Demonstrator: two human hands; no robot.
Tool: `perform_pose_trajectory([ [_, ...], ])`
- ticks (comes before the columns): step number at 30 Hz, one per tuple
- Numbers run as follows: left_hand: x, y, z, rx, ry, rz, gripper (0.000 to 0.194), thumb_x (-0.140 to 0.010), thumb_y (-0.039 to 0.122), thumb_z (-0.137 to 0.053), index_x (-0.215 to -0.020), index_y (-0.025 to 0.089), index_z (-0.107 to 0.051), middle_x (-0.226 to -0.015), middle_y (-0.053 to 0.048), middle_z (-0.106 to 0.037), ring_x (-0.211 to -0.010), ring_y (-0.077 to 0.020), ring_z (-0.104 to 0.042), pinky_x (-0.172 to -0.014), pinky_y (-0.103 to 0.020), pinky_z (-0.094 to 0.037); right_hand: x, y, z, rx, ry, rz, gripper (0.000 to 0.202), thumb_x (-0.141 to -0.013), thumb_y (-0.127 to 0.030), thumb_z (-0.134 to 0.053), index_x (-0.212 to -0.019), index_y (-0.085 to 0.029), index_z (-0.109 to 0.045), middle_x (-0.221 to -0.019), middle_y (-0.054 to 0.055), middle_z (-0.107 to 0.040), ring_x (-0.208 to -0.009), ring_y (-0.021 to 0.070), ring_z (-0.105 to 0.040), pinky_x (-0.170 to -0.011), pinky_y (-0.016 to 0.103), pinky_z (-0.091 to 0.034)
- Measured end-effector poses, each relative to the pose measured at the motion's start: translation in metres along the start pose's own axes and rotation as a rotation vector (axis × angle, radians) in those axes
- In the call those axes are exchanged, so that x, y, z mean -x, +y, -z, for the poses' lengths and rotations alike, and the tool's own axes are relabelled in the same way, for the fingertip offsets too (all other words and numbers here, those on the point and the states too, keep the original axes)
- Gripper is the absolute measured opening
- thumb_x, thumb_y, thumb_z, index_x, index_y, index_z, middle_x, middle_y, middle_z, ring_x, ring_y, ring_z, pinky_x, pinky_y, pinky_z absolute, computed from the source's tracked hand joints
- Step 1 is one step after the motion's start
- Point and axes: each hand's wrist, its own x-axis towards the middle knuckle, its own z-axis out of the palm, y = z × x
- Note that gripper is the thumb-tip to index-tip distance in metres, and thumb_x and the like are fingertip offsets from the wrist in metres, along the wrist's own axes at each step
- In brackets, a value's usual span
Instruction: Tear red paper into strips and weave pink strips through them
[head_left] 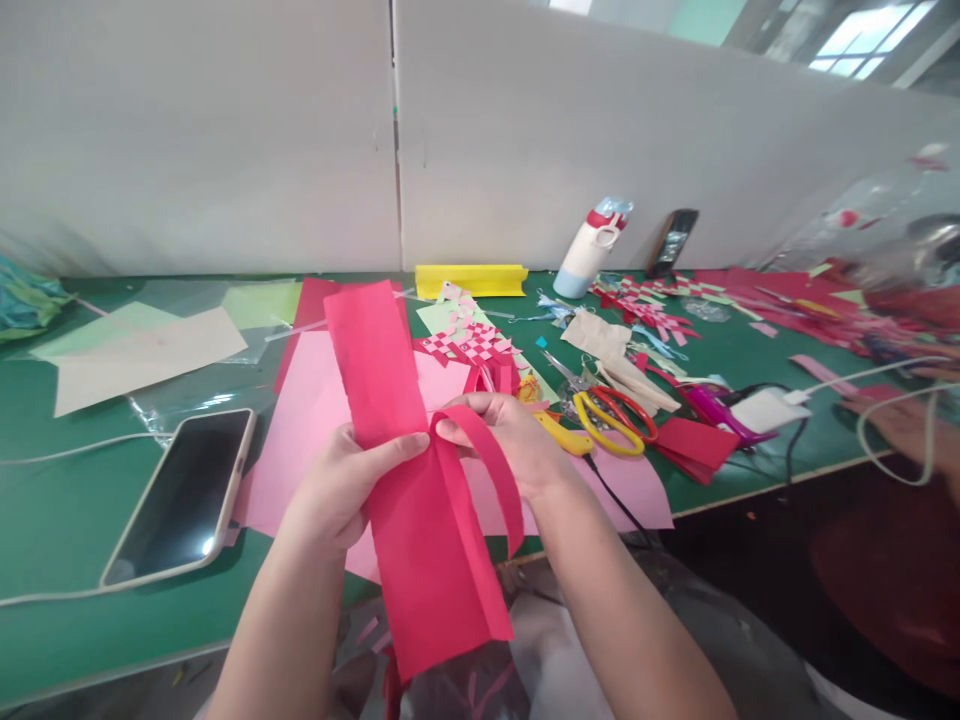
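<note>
A long red paper sheet (420, 540) is held up over the table's front edge, upright and slightly tilted. My left hand (349, 480) grips its left side, thumb pressed on the front at mid-height. My right hand (502, 445) pinches at the middle of the sheet, where a narrow red strip (491, 470) curls away to the right and hangs down. The strip is parted from the sheet above the fingers; below them a narrow band along the right edge shows a crease. Pink paper (292, 430) lies on the table behind the sheet.
A phone (180, 500) lies at left near pale paper sheets (150, 355). Scissors (607, 425), a yellow-handled tool (562, 435), woven paper pieces (480, 345) and a bottle (592, 250) stand or lie right of centre. Another person's hand (900, 425) is at far right.
</note>
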Motion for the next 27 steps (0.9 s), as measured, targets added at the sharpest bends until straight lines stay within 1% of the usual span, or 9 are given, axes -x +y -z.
perform_pose_trajectory([
  [4,0.0007,0.0003,0.0004,0.011,-0.013,-0.008,0.039,-0.057,0.022,-0.084,-0.092,0.013,-0.069,-0.078,-0.008,-0.075,-0.062,-0.0219,-0.070,-0.059,-0.030,-0.058,0.0010,-0.0039,-0.0034,-0.014,0.016,-0.027,0.027,-0.052,-0.028,-0.085,-0.070,-0.017,-0.070,-0.068,-0.003,-0.067,-0.061,0.0079,-0.061,-0.061,0.020,-0.050],
  [7,0.0000,-0.0006,0.0012,0.006,-0.001,-0.008,0.037,-0.057,0.022,-0.084,-0.089,0.013,-0.069,-0.079,-0.008,-0.075,-0.063,-0.0224,-0.070,-0.059,-0.031,-0.059,0.0010,-0.0048,-0.0039,-0.020,0.013,-0.032,0.025,-0.050,-0.025,-0.086,-0.067,-0.017,-0.069,-0.065,-0.004,-0.065,-0.061,0.0077,-0.061,-0.060,0.019,-0.050],
  [10,-0.0014,-0.0015,0.0032,-0.012,0.010,-0.023,0.037,-0.056,0.024,-0.084,-0.088,0.012,-0.069,-0.078,-0.009,-0.075,-0.065,-0.0230,-0.070,-0.061,-0.031,-0.059,0.0002,-0.0027,-0.0013,-0.009,0.009,-0.036,0.026,-0.051,-0.025,-0.086,-0.071,-0.016,-0.070,-0.068,-0.002,-0.067,-0.062,0.0081,-0.062,-0.061,0.020,-0.051],
  [13,-0.0027,-0.0022,0.0053,-0.012,-0.013,-0.057,0.043,-0.054,0.025,-0.085,-0.092,0.012,-0.069,-0.080,-0.010,-0.075,-0.070,-0.0243,-0.071,-0.065,-0.031,-0.059,-0.0007,0.0000,0.0015,0.011,0.007,-0.032,0.027,-0.052,-0.026,-0.085,-0.071,-0.016,-0.070,-0.067,-0.002,-0.067,-0.062,0.0086,-0.063,-0.062,0.021,-0.052],
  [16,-0.0041,-0.0033,0.0049,-0.012,-0.010,-0.074,0.043,-0.055,0.026,-0.085,-0.092,0.012,-0.068,-0.086,-0.011,-0.075,-0.074,-0.0253,-0.071,-0.065,-0.031,-0.059,-0.0013,0.0016,0.0018,0.018,0.020,-0.017,0.026,-0.052,-0.026,-0.085,-0.070,-0.015,-0.070,-0.065,-0.002,-0.066,-0.060,0.0084,-0.062,-0.061,0.021,-0.051],
  [20,-0.0053,-0.0050,0.0007,-0.005,0.028,-0.102,0.037,-0.057,0.025,-0.084,-0.088,0.013,-0.068,-0.085,-0.009,-0.074,-0.069,-0.0231,-0.070,-0.062,-0.030,-0.058,-0.0009,0.0014,-0.0007,-0.026,-0.001,-0.010,0.023,-0.055,-0.026,-0.084,-0.071,-0.015,-0.071,-0.063,-0.002,-0.066,-0.056,0.0073,-0.060,-0.058,0.020,-0.049],
  [23,-0.0049,-0.0056,-0.0013,0.018,0.014,-0.124,0.035,-0.056,0.025,-0.084,-0.085,0.014,-0.068,-0.080,-0.007,-0.073,-0.067,-0.0223,-0.070,-0.061,-0.030,-0.058,0.0004,-0.0002,-0.0033,-0.061,-0.016,-0.015,0.023,-0.053,-0.026,-0.084,-0.066,-0.015,-0.070,-0.061,-0.003,-0.065,-0.055,0.0073,-0.059,-0.056,0.019,-0.048],
  [27,-0.0041,-0.0058,-0.0019,0.043,-0.008,-0.128,0.035,-0.056,0.026,-0.084,-0.084,0.014,-0.067,-0.076,-0.006,-0.073,-0.062,-0.0207,-0.068,-0.058,-0.029,-0.057,0.0018,-0.0019,-0.0051,-0.064,0.010,-0.048,0.022,-0.050,-0.024,-0.085,-0.062,-0.016,-0.068,-0.060,-0.003,-0.064,-0.055,0.0073,-0.059,-0.053,0.018,-0.046],
])
